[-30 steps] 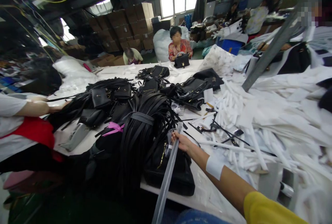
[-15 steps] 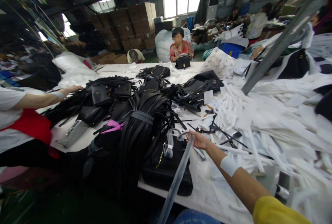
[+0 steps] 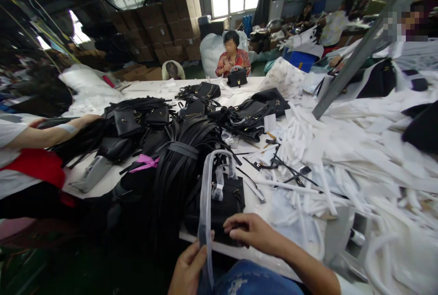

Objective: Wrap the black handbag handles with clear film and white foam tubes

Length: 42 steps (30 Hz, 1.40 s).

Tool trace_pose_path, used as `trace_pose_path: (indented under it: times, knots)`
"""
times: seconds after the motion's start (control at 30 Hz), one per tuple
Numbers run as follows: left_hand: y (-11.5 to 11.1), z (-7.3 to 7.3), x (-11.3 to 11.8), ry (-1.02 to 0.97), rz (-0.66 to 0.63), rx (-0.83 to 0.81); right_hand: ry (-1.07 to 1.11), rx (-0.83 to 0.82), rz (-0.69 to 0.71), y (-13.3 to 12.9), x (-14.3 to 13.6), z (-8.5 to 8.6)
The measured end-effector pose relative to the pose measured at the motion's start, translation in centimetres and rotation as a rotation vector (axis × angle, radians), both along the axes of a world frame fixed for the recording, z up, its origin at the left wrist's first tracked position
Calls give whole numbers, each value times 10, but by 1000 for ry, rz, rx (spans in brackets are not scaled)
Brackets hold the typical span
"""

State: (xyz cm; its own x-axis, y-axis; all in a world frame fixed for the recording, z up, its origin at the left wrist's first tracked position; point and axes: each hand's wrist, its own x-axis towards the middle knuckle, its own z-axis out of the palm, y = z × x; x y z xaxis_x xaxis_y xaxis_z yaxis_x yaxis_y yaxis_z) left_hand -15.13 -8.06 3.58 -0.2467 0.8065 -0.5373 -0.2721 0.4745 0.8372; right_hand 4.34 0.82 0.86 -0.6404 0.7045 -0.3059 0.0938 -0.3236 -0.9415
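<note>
A black handbag point(image 3: 205, 206) with gold zips and plastic-wrapped fittings lies at the near edge of the table. From its top a long strap in clear plastic point(image 3: 205, 181) arches up and comes down towards me. My left hand point(image 3: 188, 265) pinches the lower part of this strap between thumb and fingers, just off the table edge. My right hand point(image 3: 251, 233) hovers by the bag's lower right corner, fingers loosely curled and apart, with nothing visible in them.
A thick bundle of black straps point(image 3: 178, 172) lies left of the bag. White padding strips point(image 3: 362, 153) cover the right side, where a slanted metal post point(image 3: 342, 71) rises. A co-worker's arm point(image 3: 58, 133) reaches in from the left; another person point(image 3: 233, 60) sits across the table.
My right hand has let go of the strap and come back towards me. My left hand has come into view, holding the strap, which now loops upward over the bag.
</note>
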Motion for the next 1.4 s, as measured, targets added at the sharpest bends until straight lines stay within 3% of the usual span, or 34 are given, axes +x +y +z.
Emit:
trace_pose_path:
  times: [0.13,0.27,0.43,0.53,0.67,0.77,0.87,0.97,1.07,1.13,1.27,1.4]
  knots:
    - [43,10,30,-218,-55,94,-1,194,-90,-21,-17,27]
    - [62,20,47,-170,-152,186,-49,284,-246,-9,-10,24]
    - [52,13,43,167,27,289,-51,211,-465,6,2,9]
    - [37,-1,42,-18,-5,104,2,184,-536,5,0,-3]
    - [29,-17,43,-341,-26,-74,-21,414,-457,-6,-5,-23]
    - [30,-26,39,-312,-2,-65,-11,630,-285,-15,-4,-30]
    - [29,-33,35,-183,-71,-16,0,708,-138,-19,-2,-30]
    - [26,-36,34,60,-223,81,-45,674,-58,-21,-4,-23]
    - [24,-34,36,260,-315,128,-146,619,-154,-23,-7,-18]
    - [24,-32,36,315,-354,120,-195,577,-225,-25,-8,-16]
    - [24,-26,34,356,-462,153,-159,369,-197,-27,-7,-16]
    - [24,-25,34,379,-423,174,-114,156,-264,-26,-6,-15]
